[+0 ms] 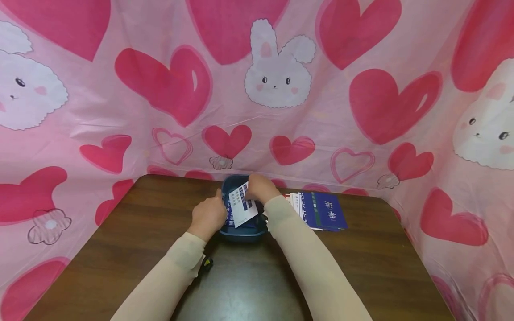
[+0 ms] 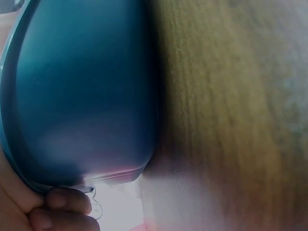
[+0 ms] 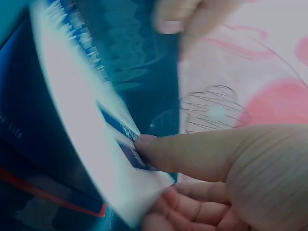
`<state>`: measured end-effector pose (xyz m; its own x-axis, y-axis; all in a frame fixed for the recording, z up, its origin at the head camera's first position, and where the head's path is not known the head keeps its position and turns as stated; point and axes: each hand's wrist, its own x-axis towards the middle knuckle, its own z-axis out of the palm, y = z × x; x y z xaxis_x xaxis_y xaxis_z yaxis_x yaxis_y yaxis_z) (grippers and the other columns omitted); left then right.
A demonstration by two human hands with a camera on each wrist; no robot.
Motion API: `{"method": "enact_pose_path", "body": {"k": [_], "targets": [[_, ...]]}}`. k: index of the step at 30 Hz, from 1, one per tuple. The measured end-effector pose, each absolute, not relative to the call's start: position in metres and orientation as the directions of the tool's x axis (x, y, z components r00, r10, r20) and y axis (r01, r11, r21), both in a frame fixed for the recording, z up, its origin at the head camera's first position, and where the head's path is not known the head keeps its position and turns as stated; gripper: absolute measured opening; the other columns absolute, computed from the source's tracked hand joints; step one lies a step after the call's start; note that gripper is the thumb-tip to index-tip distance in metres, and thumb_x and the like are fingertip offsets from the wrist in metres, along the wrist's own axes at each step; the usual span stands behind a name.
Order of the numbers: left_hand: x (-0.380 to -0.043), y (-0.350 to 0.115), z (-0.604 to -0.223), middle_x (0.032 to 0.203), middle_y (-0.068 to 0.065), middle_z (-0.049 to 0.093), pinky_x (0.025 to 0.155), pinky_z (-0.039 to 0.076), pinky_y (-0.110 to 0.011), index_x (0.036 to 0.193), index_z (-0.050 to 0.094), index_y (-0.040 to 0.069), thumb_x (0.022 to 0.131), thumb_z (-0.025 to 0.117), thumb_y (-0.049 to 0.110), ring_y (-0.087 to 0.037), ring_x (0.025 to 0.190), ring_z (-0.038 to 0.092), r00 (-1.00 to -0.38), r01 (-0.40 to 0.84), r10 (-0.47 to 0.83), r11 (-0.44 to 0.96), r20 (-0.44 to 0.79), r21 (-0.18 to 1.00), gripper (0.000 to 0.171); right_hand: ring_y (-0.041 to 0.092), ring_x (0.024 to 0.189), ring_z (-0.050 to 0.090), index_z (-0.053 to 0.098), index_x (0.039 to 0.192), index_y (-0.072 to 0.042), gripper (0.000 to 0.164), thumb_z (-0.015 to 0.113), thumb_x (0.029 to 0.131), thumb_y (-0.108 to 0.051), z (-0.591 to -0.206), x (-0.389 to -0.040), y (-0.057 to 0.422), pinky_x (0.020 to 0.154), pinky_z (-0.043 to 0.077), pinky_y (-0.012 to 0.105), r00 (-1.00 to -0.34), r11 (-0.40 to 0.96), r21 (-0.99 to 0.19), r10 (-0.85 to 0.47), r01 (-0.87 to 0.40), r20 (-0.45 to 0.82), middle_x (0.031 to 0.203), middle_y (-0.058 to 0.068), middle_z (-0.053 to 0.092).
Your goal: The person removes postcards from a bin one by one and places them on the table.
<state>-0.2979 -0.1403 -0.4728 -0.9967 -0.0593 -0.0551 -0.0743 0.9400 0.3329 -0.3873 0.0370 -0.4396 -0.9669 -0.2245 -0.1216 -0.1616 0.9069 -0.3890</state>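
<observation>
A dark blue plastic bin (image 1: 242,237) stands near the far edge of the table. My left hand (image 1: 209,216) grips its left rim; in the left wrist view, curled fingers (image 2: 67,201) hook over the edge above the bin's smooth outer wall (image 2: 91,86). Over the bin, my right hand (image 1: 261,188) pinches a white card with blue printed blocks (image 1: 243,211). The right wrist view shows the thumb on the printed face of this slightly bent card (image 3: 77,110), fingers behind. Darker blue cards (image 3: 24,115) lie below it inside the bin.
Right of the bin, overlapping blue and white printed cards (image 1: 327,211) lie on the brown wooden table (image 1: 241,285). A small black object with a yellow mark (image 1: 207,264) shows beside the left wrist. A pink heart-and-rabbit curtain (image 1: 277,120) hangs behind the table.
</observation>
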Motion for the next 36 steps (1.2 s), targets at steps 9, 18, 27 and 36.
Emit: {"method": "enact_pose_path", "body": {"k": [9,18,27,36], "targets": [[-0.299,-0.14,-0.473,0.099,-0.019,0.08,0.064,0.064,-0.046,0.176,0.037,0.002,0.112,0.055,0.027,-0.032,0.076,0.07,-0.996,-0.079,-0.064,0.943,-0.056,0.323,0.071,0.028,0.095,0.085,0.073,0.147,0.001,0.054,0.088,0.098,-0.014,-0.419,-0.375,0.074,0.09,0.072,0.043,-0.953,0.726,-0.678,-0.273,-0.113,-0.133,0.118,0.019,0.084],[-0.299,-0.139,-0.473,0.107,-0.021,0.082,0.068,0.066,-0.049,0.175,0.039,0.002,0.113,0.055,0.029,-0.034,0.08,0.073,-0.997,-0.069,-0.06,0.944,-0.039,0.322,0.07,0.028,0.102,0.084,0.065,0.158,-0.004,0.062,0.083,0.099,-0.01,-0.417,-0.375,0.129,0.085,0.07,0.036,-0.968,0.562,-0.821,-0.246,-0.103,-0.047,0.127,0.022,0.084],[-0.298,-0.139,-0.473,0.096,-0.019,0.08,0.061,0.062,-0.045,0.175,0.041,0.004,0.115,0.053,0.028,-0.032,0.072,0.069,-0.998,-0.065,-0.061,0.941,-0.022,0.332,0.066,0.022,0.096,0.08,0.061,0.164,-0.01,0.062,0.08,0.106,-0.017,-0.414,-0.372,0.199,0.083,0.067,0.029,-0.994,0.53,-0.847,-0.108,-0.049,-0.01,0.122,0.021,0.083],[-0.299,-0.14,-0.474,0.107,-0.021,0.082,0.061,0.062,-0.046,0.176,0.038,0.004,0.116,0.051,0.029,-0.032,0.072,0.068,-0.997,-0.072,-0.062,0.934,-0.039,0.349,0.066,0.018,0.094,0.067,0.054,0.169,-0.008,0.066,0.078,0.107,-0.015,-0.407,-0.364,0.252,0.081,0.058,0.025,-0.999,0.518,-0.855,-0.017,0.024,-0.039,0.094,0.002,0.066]]}}
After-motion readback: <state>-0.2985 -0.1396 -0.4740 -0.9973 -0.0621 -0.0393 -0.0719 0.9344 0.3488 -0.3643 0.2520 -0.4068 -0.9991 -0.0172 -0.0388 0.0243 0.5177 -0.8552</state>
